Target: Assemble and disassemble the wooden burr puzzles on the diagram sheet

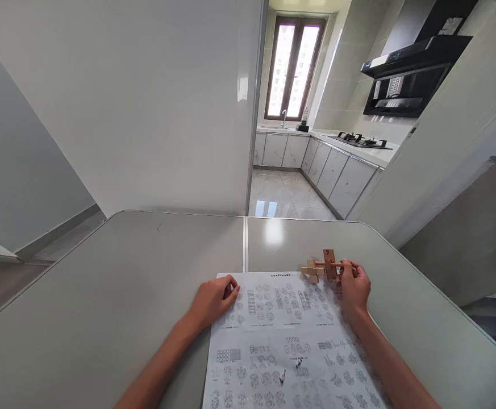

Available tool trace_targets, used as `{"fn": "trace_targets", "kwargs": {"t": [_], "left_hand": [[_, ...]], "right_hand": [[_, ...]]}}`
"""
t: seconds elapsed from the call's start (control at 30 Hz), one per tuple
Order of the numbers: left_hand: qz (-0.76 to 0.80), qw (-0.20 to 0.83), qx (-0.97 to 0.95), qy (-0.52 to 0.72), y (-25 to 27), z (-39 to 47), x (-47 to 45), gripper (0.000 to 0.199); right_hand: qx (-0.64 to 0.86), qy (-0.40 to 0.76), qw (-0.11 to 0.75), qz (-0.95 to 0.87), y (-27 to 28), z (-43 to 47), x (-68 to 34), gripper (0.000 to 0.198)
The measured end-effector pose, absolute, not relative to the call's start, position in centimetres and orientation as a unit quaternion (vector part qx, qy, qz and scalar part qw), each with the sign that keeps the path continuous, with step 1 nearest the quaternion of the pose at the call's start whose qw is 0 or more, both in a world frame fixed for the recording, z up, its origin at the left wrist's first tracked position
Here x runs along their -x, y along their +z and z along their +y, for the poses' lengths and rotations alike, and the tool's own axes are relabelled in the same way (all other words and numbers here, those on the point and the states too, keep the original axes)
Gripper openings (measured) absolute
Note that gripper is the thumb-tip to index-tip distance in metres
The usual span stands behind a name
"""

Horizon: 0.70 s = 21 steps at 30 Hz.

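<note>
A large printed sheet (273, 335) covered with small line drawings lies on the table. My left hand (216, 298) rests at its upper left corner, fingers curled in and holding nothing I can see. At the sheet's upper right corner, my right hand (355, 284) pinches the end of a thin wooden stick (320, 263). The stick crosses a brown wooden slat (329, 264) with a dark mark near its top. Left of the slat is a lighter cross-shaped group of wooden pieces (312, 271). How these pieces join is too small to tell.
The pale table (154, 267) has a seam down its middle and rounded far corners. Two dark check-like marks (282, 378) are on the sheet. Beyond the table stand a white panel (166, 113) and a kitchen with cabinets (352, 182), a gas hob (361, 140) and a range hood (413, 74).
</note>
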<state>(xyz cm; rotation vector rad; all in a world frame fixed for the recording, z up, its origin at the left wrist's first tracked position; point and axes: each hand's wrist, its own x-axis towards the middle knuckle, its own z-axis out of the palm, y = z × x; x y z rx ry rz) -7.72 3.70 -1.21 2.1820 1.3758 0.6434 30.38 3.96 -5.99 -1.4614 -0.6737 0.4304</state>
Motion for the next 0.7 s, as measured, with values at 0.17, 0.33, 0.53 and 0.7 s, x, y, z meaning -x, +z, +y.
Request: {"fn": "trace_targets", "kwargs": {"t": [0.17,0.33,0.53,0.7], "left_hand": [[0.507,0.239,-0.795,0.233,-1.1,3.7,7.7,0.027],[0.507,0.242,-0.796,0.226,-1.2,3.8,7.8,0.021],[0.509,0.235,-0.798,0.220,-1.1,3.8,7.8,0.024],[0.510,0.229,-0.802,0.212,-0.9,3.8,7.7,0.024]], "right_hand": [[0.665,0.192,0.661,-0.289,-6.1,4.1,-30.6,0.049],[0.676,0.168,0.651,-0.303,-5.8,4.1,-30.4,0.048],[0.691,0.132,0.617,-0.352,-4.8,3.6,-29.6,0.048],[0.658,0.138,0.661,-0.334,-4.2,3.6,-29.6,0.048]]}}
